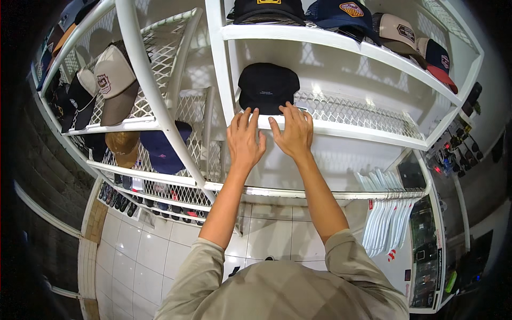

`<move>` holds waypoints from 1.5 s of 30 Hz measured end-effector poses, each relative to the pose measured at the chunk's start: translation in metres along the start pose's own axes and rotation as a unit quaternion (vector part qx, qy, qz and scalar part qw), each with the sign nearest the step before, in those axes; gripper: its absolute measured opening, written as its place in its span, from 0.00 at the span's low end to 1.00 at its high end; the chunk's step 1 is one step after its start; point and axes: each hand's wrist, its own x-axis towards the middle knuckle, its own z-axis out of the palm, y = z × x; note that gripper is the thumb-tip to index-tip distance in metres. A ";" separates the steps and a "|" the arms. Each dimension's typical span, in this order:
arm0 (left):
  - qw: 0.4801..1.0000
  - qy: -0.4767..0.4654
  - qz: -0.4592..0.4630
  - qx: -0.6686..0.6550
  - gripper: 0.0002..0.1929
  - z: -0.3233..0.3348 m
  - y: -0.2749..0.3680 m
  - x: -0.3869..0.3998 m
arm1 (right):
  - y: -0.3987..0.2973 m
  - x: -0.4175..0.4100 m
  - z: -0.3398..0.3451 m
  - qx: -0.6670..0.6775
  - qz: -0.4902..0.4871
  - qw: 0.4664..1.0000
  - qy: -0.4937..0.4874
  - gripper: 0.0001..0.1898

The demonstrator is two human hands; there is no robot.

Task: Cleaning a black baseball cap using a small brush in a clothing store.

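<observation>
A black cap (269, 86) with small pale writing sits at the left end of a white metal shelf with a mesh base (356, 114). My left hand (245, 140) is at the cap's lower left, its fingertips at the front edge by the brim. On the brim's right side lie the fingertips of my right hand (294, 130), its thumb pointing toward the left hand. Both hands have their fingers apart, backs up, and neither grips the cap. Part of a small tag shows just right of the brim.
Above, another shelf (344, 42) bears several caps, among them a navy cap (340, 14). At left, a white mesh rack (160, 124) holds a beige and brown cap (116, 80) and a dark blue cap (166, 148). White hangers (386, 224) hang at lower right.
</observation>
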 end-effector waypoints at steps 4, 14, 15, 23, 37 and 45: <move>1.000 0.027 0.010 -0.006 0.35 0.004 0.004 -0.006 | 0.005 0.002 0.003 -0.014 -0.008 1.000 -0.009 0.24; 0.999 0.025 -0.010 -0.040 0.34 -0.001 0.016 -0.019 | 0.005 -0.017 -0.003 -0.006 0.029 0.999 -0.034 0.31; 0.998 0.033 -0.006 -0.044 0.34 -0.004 0.022 -0.023 | 0.006 -0.025 -0.010 -0.011 0.032 0.999 -0.036 0.31; 0.967 -0.033 -0.038 -0.250 0.22 -0.010 0.133 -0.082 | 0.019 -0.123 -0.148 0.110 0.202 0.973 0.003 0.23; 0.733 -0.363 0.075 -0.570 0.14 0.011 0.450 -0.181 | 0.084 -0.318 -0.475 -0.158 0.453 0.865 0.146 0.16; 0.572 -0.460 0.223 -0.641 0.16 0.001 0.648 -0.251 | 0.092 -0.425 -0.641 -0.372 0.454 0.769 0.255 0.15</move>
